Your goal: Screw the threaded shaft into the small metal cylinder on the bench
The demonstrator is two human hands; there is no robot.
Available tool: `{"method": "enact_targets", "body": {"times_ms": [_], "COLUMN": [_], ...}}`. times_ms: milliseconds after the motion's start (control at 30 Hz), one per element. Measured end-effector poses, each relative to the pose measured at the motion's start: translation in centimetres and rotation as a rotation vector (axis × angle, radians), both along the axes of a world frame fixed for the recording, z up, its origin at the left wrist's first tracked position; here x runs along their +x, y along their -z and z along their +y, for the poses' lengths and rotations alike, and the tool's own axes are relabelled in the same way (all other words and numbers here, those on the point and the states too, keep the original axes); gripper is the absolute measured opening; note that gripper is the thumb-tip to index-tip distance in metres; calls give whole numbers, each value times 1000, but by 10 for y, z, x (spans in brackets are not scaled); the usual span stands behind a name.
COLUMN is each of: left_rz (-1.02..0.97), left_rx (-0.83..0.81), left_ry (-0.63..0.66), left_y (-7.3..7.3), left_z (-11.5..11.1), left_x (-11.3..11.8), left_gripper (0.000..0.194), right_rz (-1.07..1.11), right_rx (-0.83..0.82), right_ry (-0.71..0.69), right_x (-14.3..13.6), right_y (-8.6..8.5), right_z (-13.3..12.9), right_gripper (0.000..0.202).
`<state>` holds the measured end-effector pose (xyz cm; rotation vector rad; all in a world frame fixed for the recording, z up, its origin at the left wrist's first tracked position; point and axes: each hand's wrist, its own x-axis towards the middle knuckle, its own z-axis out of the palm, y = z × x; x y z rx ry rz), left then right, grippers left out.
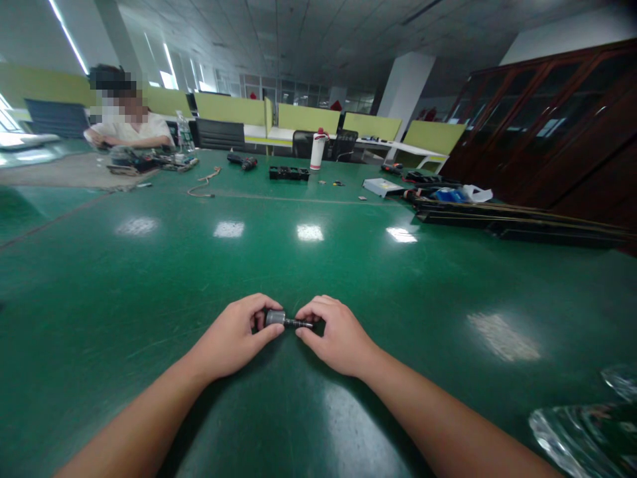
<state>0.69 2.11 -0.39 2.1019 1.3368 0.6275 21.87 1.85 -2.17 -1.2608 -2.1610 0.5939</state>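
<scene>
My left hand [243, 332] is closed round the thick grey cylindrical body of a small metal tool [275, 318], thumb in front and fingers behind. The tool lies level, low over the green table [239, 265], and its thin dark shaft points right. At that shaft, my right hand [336, 332] has its thumb and fingers on either side of the tip, in a loose pinch. Whether the right fingertips touch the shaft is hard to make out.
A person [129, 126] sits at the far left near plastic bottles [184, 133]. Farther back are a power drill [242, 161], a black rack [288, 173] and a white bottle [317, 149]. Long black bars [497, 216] lie right; clear plastic packaging [562, 431] is near right.
</scene>
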Motion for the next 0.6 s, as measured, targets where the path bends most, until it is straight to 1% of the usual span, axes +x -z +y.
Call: {"method": "enact_targets", "body": {"times_ms": [133,233,400,533,600], "left_rz": [-12,-19,-17,-12,-10], "left_rx": [1,18,28,32,33], "left_ry": [-1,-19,-44,-58,-60], "left_y": [0,1,2,3,3], "left_z": [0,0,0,1,1], "left_x": [0,0,-1,-2,-2], "left_gripper": [23,21,22,23,22], "right_rz": [-16,-58,-74,-66,-58], "right_rx": [26,52,40,52,51], "right_ry": [26,87,153,260,291], "right_x": [2,3,6,10,12], "right_y": [1,2,4,6,6], "right_z": [0,1,3,8,9], "right_gripper": [12,12,12,11,12]}}
